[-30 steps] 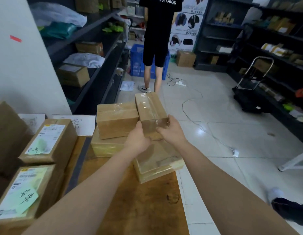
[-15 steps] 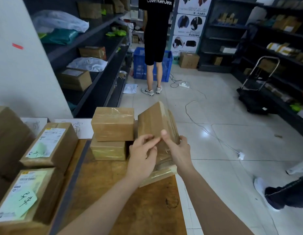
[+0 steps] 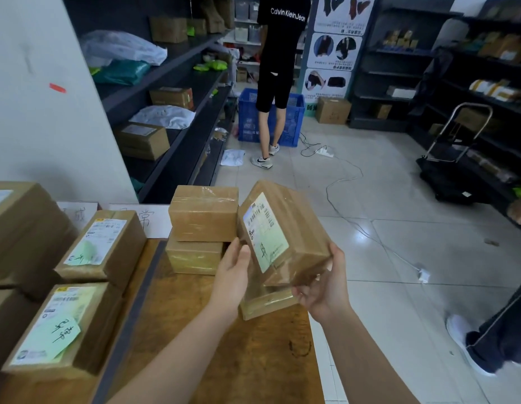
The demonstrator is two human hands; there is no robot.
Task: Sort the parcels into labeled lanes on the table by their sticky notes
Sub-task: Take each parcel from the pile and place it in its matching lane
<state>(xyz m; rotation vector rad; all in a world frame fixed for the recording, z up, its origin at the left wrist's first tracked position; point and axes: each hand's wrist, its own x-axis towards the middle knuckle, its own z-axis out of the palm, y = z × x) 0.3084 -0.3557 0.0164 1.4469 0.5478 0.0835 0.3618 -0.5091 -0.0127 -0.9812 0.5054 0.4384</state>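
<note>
I hold a taped brown parcel (image 3: 291, 228) tilted above the wooden table (image 3: 224, 345), its shipping label and pale green sticky note (image 3: 268, 246) facing me. My right hand (image 3: 323, 290) grips its lower right corner. My left hand (image 3: 234, 272) touches its lower left edge. Under it lies another taped parcel (image 3: 268, 304). Two stacked parcels (image 3: 202, 228) stand just to the left. White paper lane labels (image 3: 150, 218) lie at the table's far edge. Labeled parcels with green notes (image 3: 103, 243) (image 3: 58, 330) sit on the left.
A large box (image 3: 23, 228) stands at far left. Dark shelves (image 3: 171, 91) with parcels run along the left wall. A person in black (image 3: 278, 83) stands by a blue crate (image 3: 294, 121). A cable (image 3: 349, 182) crosses the tiled floor. Another person's leg (image 3: 498, 336) is at right.
I lifted the parcel off the stack and turned it over, so its label and sticky note now face me. The person at the right stepped closer.
</note>
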